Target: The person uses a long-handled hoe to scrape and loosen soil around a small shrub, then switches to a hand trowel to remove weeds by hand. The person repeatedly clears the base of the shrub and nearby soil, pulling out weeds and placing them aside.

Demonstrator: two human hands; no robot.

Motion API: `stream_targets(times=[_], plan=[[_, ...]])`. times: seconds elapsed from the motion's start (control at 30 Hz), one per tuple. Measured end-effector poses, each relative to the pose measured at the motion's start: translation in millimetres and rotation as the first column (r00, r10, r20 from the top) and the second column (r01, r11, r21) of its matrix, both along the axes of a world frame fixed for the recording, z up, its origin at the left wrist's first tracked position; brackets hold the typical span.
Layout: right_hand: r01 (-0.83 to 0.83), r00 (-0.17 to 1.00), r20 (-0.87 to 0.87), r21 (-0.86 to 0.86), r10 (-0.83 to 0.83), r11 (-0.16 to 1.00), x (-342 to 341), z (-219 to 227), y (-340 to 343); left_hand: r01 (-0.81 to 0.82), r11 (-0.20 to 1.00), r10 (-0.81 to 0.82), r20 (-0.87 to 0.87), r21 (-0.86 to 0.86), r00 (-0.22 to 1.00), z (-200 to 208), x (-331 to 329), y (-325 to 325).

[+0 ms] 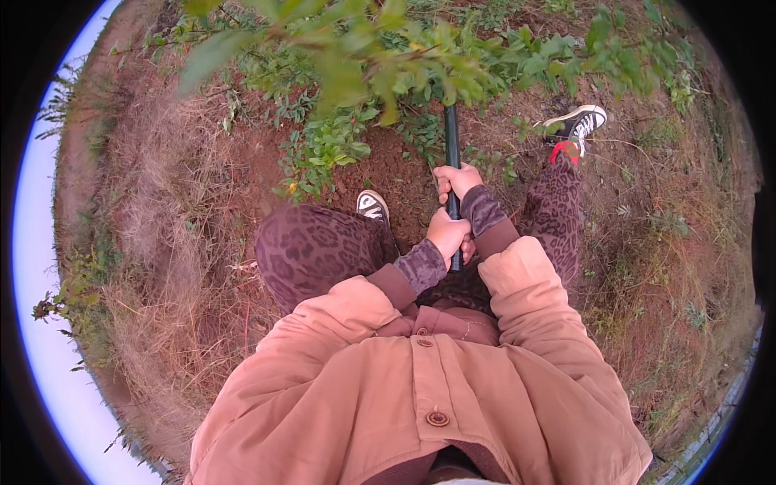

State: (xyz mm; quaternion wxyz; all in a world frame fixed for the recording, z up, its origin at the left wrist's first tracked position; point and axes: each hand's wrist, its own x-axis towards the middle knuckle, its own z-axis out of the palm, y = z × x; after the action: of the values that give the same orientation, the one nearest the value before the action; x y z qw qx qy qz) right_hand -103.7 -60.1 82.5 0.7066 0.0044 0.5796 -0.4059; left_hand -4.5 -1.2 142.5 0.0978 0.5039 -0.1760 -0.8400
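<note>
A dark green, round handle [452, 137] runs away from my body, roughly along the middle of the view. My left hand [444, 235] wraps round it close to its near end, which pokes out just below the fingers. Farther up, my right hand [458, 181] is closed round the same handle. Leafy green branches [380, 56] cover the handle's far end, so the kind of tool cannot be seen.
My feet stand apart on reddish soil, one dark sneaker [372, 207] near the handle and another sneaker [580, 123] farther right. A low leafy plant [327, 149] grows ahead. Dry grass [182, 234] spreads on the left, with more grass [671, 267] on the right.
</note>
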Motion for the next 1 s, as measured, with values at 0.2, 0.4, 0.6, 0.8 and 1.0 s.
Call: stream_targets(times=[0.2,0.4,0.6,0.8,1.0], plan=[[-0.051,0.997,-0.072,-0.208,0.037,0.977,-4,13,-5,-0.168,0.983,0.163,-0.074,-0.070,0.984,-6,-13,-10],[0.042,0.996,0.077,-0.079,-0.035,0.996,3,16,7,-0.084,0.984,0.084,-0.009,-0.155,0.996,-1,1,6],[-0.122,0.991,-0.061,-0.086,0.117,0.989,-9,19,-3,-0.239,0.971,0.237,-0.104,0.000,0.966,-7,-20,-4],[-0.062,0.998,-0.016,-0.097,0.061,0.993,-1,22,9,-0.150,0.977,0.156,0.027,-0.154,0.987,-2,-7,10],[0.006,0.999,-0.043,-0.070,-0.009,0.998,-11,18,12,-0.169,0.978,0.177,0.050,-0.124,0.983,0,-23,16]])
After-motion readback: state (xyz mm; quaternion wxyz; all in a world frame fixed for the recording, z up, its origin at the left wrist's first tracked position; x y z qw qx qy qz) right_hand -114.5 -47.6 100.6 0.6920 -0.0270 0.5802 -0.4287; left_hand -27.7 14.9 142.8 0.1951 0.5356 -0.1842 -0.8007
